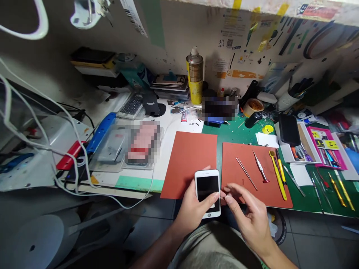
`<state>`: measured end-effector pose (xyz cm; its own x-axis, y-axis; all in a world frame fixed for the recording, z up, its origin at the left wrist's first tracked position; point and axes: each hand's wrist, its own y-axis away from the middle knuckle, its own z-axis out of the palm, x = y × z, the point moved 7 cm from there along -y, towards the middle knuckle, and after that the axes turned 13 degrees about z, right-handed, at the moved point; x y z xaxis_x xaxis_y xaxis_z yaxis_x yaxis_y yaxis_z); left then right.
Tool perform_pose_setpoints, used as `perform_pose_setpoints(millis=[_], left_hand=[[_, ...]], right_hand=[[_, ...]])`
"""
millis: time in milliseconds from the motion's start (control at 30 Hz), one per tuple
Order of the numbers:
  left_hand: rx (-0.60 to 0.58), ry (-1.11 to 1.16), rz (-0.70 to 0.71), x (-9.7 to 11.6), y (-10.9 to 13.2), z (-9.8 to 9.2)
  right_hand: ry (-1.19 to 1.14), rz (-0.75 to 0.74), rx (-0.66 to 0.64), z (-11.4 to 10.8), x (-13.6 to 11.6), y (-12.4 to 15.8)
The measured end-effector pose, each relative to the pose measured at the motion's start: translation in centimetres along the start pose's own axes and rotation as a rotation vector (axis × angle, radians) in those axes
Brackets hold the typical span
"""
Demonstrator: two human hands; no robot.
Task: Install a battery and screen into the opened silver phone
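A white smartphone (207, 193) with a dark screen and a round home button lies in my left hand (191, 207). My left thumb crosses the lower part of the screen, and fingertips show past the phone's right edge. Just right of the phone is my right hand (249, 211), its fingers bent and thumb apart from them, with nothing visible in it. Behind the phone lies a reddish-brown mat (193, 160). A second mat (238, 149) carries tweezers (246, 173), a metal screwdriver (260, 166) and a yellow-handled tool (277, 175).
A yellow spray can (195, 80) stands by the wall. Trays of small tools (304, 153) sit at the right, with more hand tools (336, 188) on the green surface. White cables (71, 145) hang over the left side beside clear plastic cases (109, 144).
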<state>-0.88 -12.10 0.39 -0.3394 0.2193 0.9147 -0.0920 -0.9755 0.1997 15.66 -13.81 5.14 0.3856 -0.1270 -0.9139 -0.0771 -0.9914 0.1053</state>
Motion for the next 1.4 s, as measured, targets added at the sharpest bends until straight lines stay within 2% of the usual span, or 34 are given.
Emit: perform_pose_setpoints(millis=[133,200,267,333,400,567,733,900,1400], left_hand=[[-0.345,-0.391,-0.013,0.4,-0.1,1.5],[-0.472,-0.432,-0.035,0.5,0.2,2.0],[-0.531,-0.341,-0.035,0.7,0.5,1.9],[-0.542,-0.229,-0.023,0.8,0.9,1.4],[-0.537,-0.222,-0.019,0.6,1.2,0.6],[-0.551,-0.517,0.069,0.7,1.9,-0.3],[-0.592,-0.604,0.100,1.2,1.9,0.2],[-0.589,-0.598,0.123,1.5,1.7,0.4],[-0.582,-0.551,0.075,1.4,1.7,0.6]], right_hand=[[0.022,0.027,-0.121,-0.9,-0.3,-2.5],[-0.020,0.068,-0.208,-0.8,0.3,-3.3],[-0.135,0.118,-0.204,-1.2,1.5,-3.7],[-0.258,0.148,-0.122,-2.2,2.8,-3.8],[-0.301,0.139,-0.080,-2.9,3.5,-3.7],[-0.144,-0.027,-0.259,-2.6,1.4,-3.5],[-0.095,-0.093,-0.360,-2.1,0.2,-3.6],[-0.139,-0.086,-0.372,-1.8,0.6,-3.7],[-0.123,-0.098,-0.340,-1.9,0.5,-3.5]])
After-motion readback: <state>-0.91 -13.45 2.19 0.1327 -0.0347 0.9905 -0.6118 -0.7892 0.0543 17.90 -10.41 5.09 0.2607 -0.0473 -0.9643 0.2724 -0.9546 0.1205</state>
